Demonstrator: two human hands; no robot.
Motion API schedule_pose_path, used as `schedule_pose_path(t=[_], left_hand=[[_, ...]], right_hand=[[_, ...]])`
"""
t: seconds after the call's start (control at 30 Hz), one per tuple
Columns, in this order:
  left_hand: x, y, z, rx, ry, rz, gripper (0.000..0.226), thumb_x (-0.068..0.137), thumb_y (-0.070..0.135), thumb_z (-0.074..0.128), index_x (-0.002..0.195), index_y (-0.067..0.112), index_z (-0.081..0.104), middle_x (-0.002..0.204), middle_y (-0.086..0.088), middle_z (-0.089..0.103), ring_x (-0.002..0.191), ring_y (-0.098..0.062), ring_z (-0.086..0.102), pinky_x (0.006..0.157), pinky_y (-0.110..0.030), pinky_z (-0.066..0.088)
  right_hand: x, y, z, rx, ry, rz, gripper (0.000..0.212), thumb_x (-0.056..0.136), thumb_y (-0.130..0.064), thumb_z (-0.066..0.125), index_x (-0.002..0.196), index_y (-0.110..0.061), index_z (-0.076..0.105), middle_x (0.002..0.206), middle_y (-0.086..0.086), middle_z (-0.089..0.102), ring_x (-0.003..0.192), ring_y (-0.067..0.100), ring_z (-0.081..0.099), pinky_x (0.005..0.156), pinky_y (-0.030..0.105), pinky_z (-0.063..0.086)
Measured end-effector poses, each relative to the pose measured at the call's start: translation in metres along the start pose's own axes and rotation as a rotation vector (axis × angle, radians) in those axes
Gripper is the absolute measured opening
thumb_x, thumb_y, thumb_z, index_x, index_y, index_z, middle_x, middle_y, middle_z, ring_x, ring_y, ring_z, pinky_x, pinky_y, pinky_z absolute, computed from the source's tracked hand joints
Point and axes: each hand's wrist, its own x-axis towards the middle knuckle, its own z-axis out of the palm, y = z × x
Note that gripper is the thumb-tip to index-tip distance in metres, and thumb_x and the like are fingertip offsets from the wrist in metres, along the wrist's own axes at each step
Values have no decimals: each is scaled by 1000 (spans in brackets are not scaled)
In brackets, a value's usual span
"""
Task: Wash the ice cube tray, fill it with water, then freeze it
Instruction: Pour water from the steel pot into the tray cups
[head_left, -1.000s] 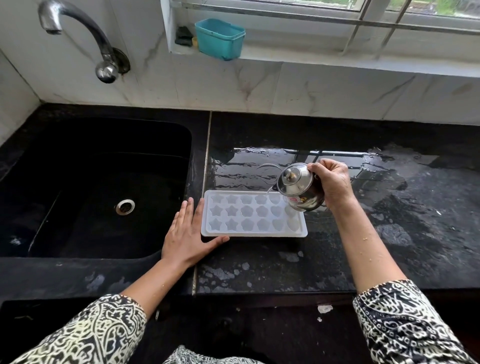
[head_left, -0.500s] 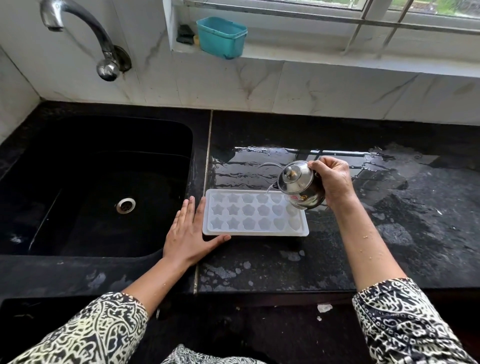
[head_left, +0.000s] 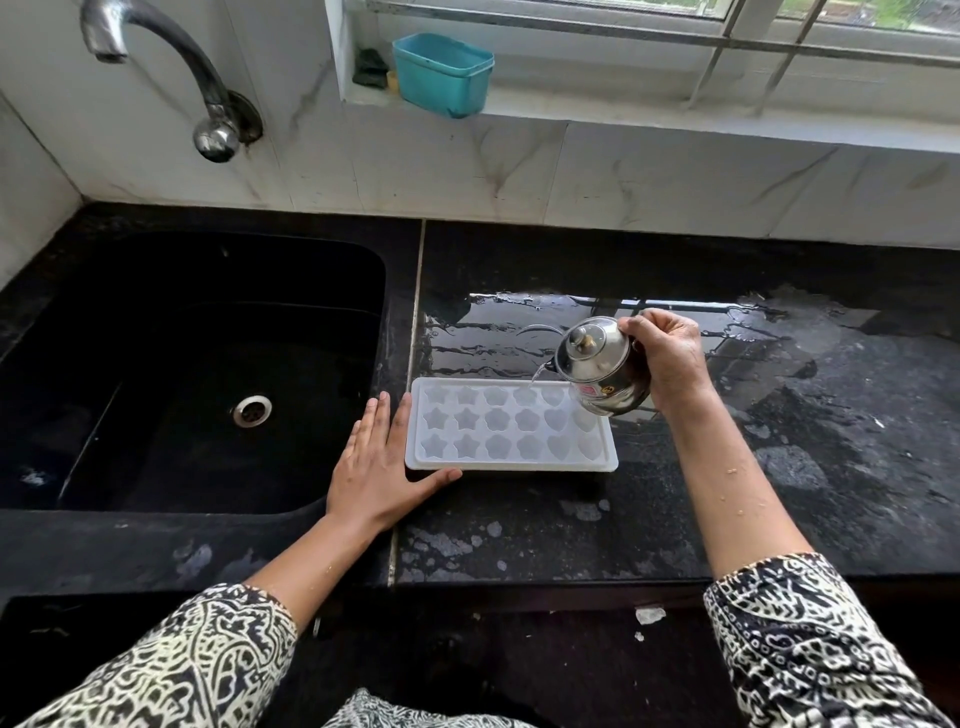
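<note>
Right hand (head_left: 670, 358) has tipped kettle (head_left: 597, 364) further over tray (head_left: 511, 426).

Kettle (head_left: 600, 366) shifted toward tray's (head_left: 511, 462) far row, pouring there.

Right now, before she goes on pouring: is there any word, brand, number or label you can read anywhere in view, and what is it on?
No text can be read.
Steel kettle in the right hand: a red and gold sticker low on its side, too small and blurred to read.
Ice cube tray, teal tub on the sill, tap: no lettering visible.
</note>
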Motion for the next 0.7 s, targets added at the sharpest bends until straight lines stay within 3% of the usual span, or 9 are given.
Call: schedule_pose_path(t=[0.13, 0.33, 0.7], left_hand=[[0, 0, 0, -4, 5, -1, 121, 56, 99, 12, 147, 27, -24, 160, -4, -16, 146, -15, -19, 118, -33, -9], [-1, -1, 1, -10, 8, -4, 123, 55, 100, 9, 147, 27, -23, 160, -4, -15, 146, -15, -18, 119, -33, -8], [0, 0, -1, -9, 3, -4, 122, 57, 99, 14, 150, 26, -20, 160, -4, -15, 146, -14, -18, 118, -32, -9]], right_hand=[[-1, -2, -1, 178, 21, 50, 30, 82, -5, 62, 56, -16, 49, 51, -6, 51, 52, 10, 47, 54, 22, 41], [0, -7, -3, 392, 48, 59, 44, 85, 4, 55, 48, -18, 57, 48, -7, 56, 46, 7, 52, 49, 18, 45], [0, 2, -24, 192, 78, 20, 33, 83, 0, 61, 57, -14, 48, 49, -9, 54, 49, 7, 49, 55, 20, 44]])
